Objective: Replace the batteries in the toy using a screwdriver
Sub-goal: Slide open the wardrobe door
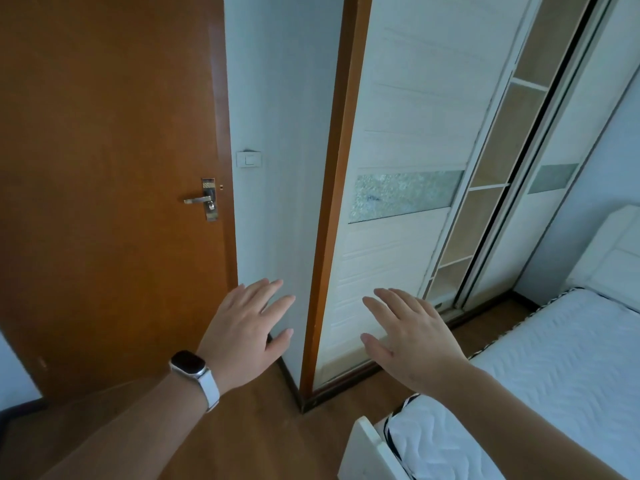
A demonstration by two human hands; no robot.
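Both hands reach forward, palms down, fingers straight and spread, holding nothing. The left hand (242,327), a watch (188,364) on its wrist, is near a brown door (104,168). The right hand (412,337) is before a white sliding wardrobe (398,133). A white bed (554,375) stands near right on the wooden floor (259,438). Where the toy lies I cannot tell.

Door (104,168) left, wardrobe (398,202) centre, bed (554,375) right.

Brown door (104,168), wall switch (248,159), sliding wardrobe (433,168), white mattress (554,375).
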